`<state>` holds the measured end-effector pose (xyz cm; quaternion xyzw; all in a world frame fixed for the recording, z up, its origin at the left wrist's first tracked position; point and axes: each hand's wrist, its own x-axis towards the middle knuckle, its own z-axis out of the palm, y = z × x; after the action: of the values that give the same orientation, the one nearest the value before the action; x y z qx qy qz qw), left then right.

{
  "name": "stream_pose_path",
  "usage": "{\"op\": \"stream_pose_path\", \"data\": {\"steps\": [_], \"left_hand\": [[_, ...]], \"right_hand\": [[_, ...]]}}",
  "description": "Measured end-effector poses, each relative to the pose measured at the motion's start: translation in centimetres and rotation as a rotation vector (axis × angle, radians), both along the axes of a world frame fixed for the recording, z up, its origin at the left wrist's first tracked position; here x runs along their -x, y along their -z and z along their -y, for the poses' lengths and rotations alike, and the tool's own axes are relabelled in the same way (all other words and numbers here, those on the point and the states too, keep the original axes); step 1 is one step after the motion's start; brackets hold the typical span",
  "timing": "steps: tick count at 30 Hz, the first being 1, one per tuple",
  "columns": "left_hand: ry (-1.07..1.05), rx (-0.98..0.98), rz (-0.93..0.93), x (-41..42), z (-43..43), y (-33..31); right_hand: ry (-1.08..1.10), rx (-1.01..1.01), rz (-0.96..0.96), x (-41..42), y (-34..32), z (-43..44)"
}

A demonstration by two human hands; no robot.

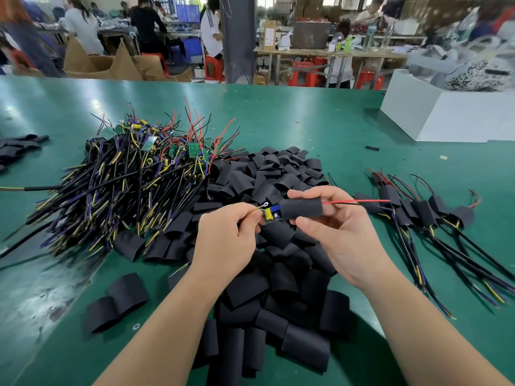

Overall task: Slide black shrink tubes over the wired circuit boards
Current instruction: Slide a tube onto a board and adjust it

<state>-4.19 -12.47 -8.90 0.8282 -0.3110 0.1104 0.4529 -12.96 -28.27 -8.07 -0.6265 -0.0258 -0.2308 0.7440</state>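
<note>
Both hands work just above the heap of loose shrink tubes (281, 277), near its middle. R hand (344, 238) grips one black shrink tube (302, 208), thumb under, fingers curled over the top, tube lying roughly level. L hand (223, 243) pinches the yellow lead by the ring terminal (264, 204) betw. thumb & forefinger. Circuit board (271, 215) is partly inside the tube: its end w/ yellow capacitor & blue part sticks out of the tube's L mouth. Red lead (359, 201) w/ a black one beside it comes out of the R mouth, pointing away from the heap.

L of the heap, touching its edge: big tangle of bare wired boards (125, 188), green PCBs up top, red leads sticking up. R of the heap, just apart: a few sleeved boards (423, 215) w/ cables trailing toward the viewer. Two flat tubes (117, 305) lie loose at the heap's near-L side. White box (446, 115) sits well beyond the heap, far R. All on a green table (292, 112).
</note>
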Motion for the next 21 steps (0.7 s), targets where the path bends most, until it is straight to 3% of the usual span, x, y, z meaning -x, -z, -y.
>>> {"op": "stream_pose_path", "data": {"steps": [6,13,21], "left_hand": [[0.071,0.047,0.049,0.24,0.19,0.22],[0.122,0.199,0.096,0.49,0.28,0.14],[0.14,0.205,0.25,0.33,0.23,0.15]], "right_hand": [[0.057,-0.012,-0.095,0.09,0.04,-0.23],[-0.009,-0.446,-0.204,-0.21,0.14,-0.72],[-0.015,-0.553,-0.221,-0.39,0.4,-0.77]]}}
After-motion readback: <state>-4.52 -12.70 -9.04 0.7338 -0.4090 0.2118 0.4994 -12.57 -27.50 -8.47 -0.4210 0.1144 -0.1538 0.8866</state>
